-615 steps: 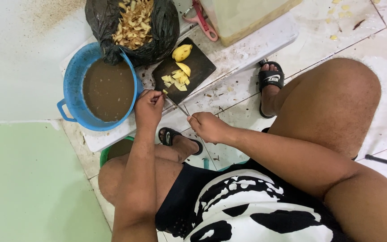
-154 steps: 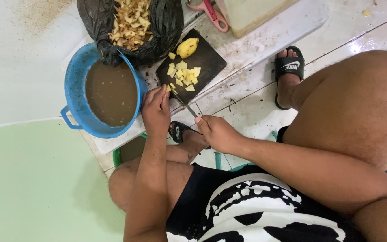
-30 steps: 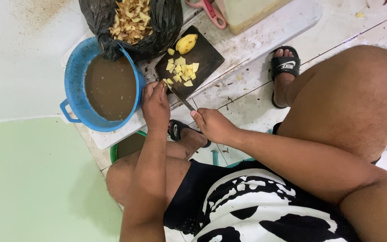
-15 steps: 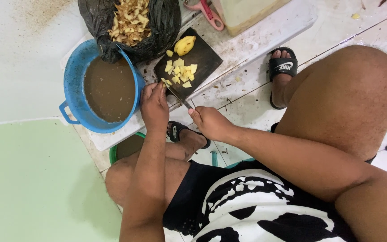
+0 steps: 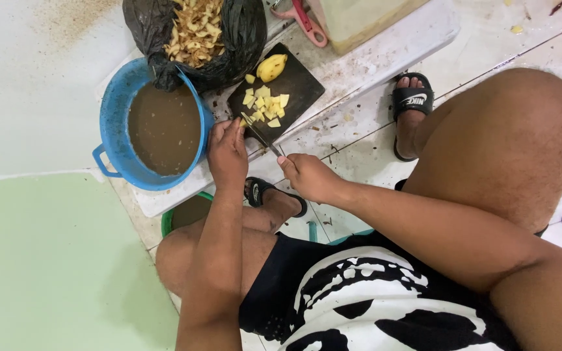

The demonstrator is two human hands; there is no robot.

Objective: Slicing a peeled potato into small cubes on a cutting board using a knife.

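Observation:
A black cutting board (image 5: pixel 297 78) lies on a low white table (image 5: pixel 385 55), with several yellow cut pieces (image 5: pixel 266 105) and a larger yellow peeled chunk (image 5: pixel 271 67) on it. My left hand (image 5: pixel 227 151) pins a small yellow piece at the board's near corner. My right hand (image 5: pixel 308 177) grips the handle of a knife (image 5: pixel 259 134), whose blade lies on the board right beside my left fingertips.
A blue basin (image 5: pixel 113 123) of brown water stands left of the board. A black bag (image 5: pixel 235 39) full of peelings leans behind it. A pink peeler (image 5: pixel 306 22) and a pale box (image 5: pixel 359 18) sit at the table's far side. Below are my knees, sandalled feet and a green stool (image 5: pixel 169 221).
The knife blade has shifted slightly along the board's near corner beside my left fingers. More cut pieces lie on the board than twenty seconds ago.

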